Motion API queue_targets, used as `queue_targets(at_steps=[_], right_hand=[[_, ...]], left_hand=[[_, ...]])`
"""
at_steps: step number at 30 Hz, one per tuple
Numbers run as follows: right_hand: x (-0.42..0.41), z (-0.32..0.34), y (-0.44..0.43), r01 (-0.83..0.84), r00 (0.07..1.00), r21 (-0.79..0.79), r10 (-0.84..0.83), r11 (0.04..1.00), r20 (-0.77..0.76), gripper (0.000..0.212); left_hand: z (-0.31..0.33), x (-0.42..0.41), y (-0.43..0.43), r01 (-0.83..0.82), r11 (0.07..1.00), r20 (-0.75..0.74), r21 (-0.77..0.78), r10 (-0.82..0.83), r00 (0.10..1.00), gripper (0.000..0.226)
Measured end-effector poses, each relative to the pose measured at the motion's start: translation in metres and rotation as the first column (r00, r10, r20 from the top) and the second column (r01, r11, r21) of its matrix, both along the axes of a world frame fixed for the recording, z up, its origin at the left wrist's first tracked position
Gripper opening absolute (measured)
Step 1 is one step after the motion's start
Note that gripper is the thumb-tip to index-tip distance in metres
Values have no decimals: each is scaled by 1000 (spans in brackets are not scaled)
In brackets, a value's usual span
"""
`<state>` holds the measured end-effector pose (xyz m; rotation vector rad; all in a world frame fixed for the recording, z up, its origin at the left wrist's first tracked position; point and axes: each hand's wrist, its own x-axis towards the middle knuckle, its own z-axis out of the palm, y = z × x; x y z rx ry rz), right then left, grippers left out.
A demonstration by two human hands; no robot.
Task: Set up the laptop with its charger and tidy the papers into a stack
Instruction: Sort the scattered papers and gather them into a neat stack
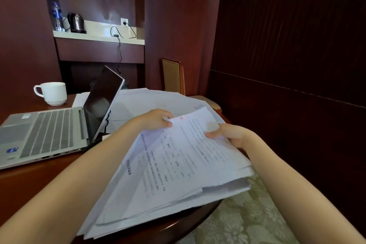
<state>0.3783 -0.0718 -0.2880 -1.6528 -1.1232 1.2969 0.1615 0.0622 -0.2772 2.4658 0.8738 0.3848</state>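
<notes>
On a dark wooden table (39,180) in a wood-panelled room, the left hand (156,119) and right hand (229,134) are each pinching a loose sheaf of printed papers (178,168), beside an open laptop (49,130) and a white cup (53,93).

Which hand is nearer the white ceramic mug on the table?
Left. The left hand grips the white paper sheaf across the open silver laptop from the white ceramic mug; the right hand holds the sheaf's opposite edge, farther right.
</notes>
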Motion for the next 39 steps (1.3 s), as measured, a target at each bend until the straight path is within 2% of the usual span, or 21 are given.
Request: queue_targets(at_steps=[1,2,4,9,12,14,17,21,23,25,28,30,31,34,39], right_hand=[[-1,-1,1,-11,1000,-16,11,1000,26,62],[-2,0,0,-30,999,-26,31,999,35,59],[-2,-1,-2,-26,998,-33,28,999,64,41],[-1,-6,-3,207,965,17,-207,978,160,33],[-7,-7,-2,278,935,-31,-263,960,238,31],[-12,-5,-5,238,944,-52,-218,970,249,41],[-17,0,-17,-23,892,-71,52,997,449,70],[-38,8,-37,-289,742,-153,322,945,587,97],[-53,13,-47,-386,627,-224,433,895,648,107],[-66,16,-56,-465,474,-322,539,825,696,116],[-87,10,-67,-453,221,-492,628,744,746,129],[-96,3,-69,-416,118,-506,596,756,794,133],[-97,1,-69,-406,108,-470,552,784,827,131],[-90,0,-70,-401,182,-375,474,836,862,126],[-84,0,-73,-450,260,-424,569,786,780,129]], left_hand=[[-4,-1,2,7,1000,-14,-5,-7,1000,13],[-8,-3,3,11,1000,-20,-17,-11,1000,12],[-15,-5,2,13,999,-29,-34,-14,999,15],[-32,-6,4,-8,999,-66,-52,4,998,12],[-35,-4,0,-32,998,-102,-51,26,994,19],[-36,-2,-2,-48,999,-125,-7,46,991,28],[-40,4,-3,-55,998,-123,24,57,991,29],[-47,16,-5,-96,995,-115,1,95,989,28],[-47,23,-10,-115,993,-119,11,115,986,31],[-45,29,-15,-120,993,-128,16,121,984,31],[-44,34,-19,-131,991,-137,19,132,982,28],[-46,35,-19,-137,990,-124,18,138,983,25],[-46,36,-19,-136,991,-110,16,137,984,24],[-45,39,-22,-140,990,-95,-10,138,986,20],[-41,40,-34,-140,989,-217,42,146,965,36]])
